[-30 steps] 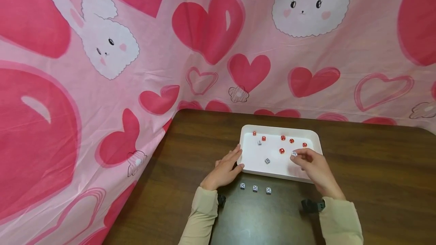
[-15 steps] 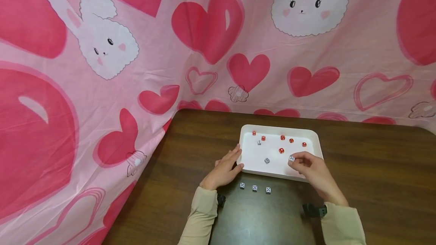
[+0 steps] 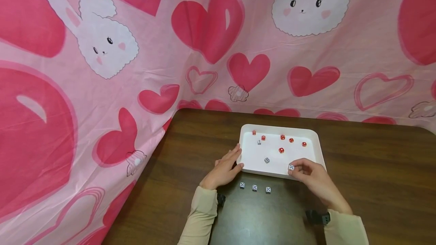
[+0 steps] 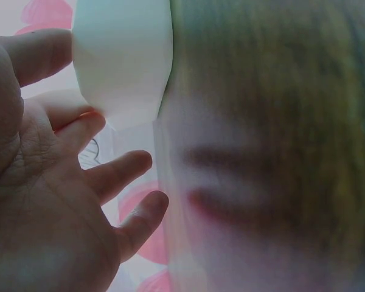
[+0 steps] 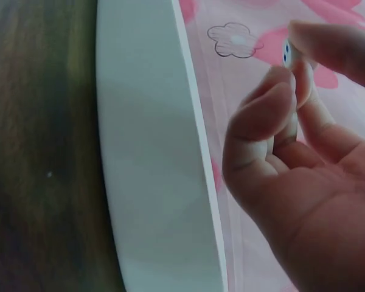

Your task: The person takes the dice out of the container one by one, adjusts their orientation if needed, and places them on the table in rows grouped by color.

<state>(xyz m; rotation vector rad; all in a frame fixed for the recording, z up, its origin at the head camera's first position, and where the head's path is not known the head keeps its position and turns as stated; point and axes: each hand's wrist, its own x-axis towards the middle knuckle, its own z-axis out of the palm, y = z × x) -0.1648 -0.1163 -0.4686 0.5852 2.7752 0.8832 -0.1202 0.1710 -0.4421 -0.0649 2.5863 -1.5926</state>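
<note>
Between thumb and fingertips, my right hand (image 3: 316,179) pinches a white die (image 3: 291,167) above the near right part of the white tray (image 3: 250,165). The right wrist view shows the die (image 5: 287,53) edge-on, its blue pips partly visible. My left hand (image 3: 223,169) rests against the tray's left end, fingers fairly straight; in the left wrist view its fingertips touch the tray wall (image 4: 125,55). Inside the tray lie several red dice, one red die (image 3: 281,150) near the middle, plus a white die (image 3: 259,142) at the back and another white die (image 3: 267,160) nearer the front.
In front of the tray, three white dice stand in a row on the brown table (image 3: 374,169): a left die (image 3: 242,185), a middle die (image 3: 254,188) and a right die (image 3: 268,190). A pink heart-patterned cloth (image 3: 211,56) hangs behind and along the left.
My right hand has drawn the pinched die toward the tray's near edge, slightly left. My left hand has stayed at the tray's left end.
</note>
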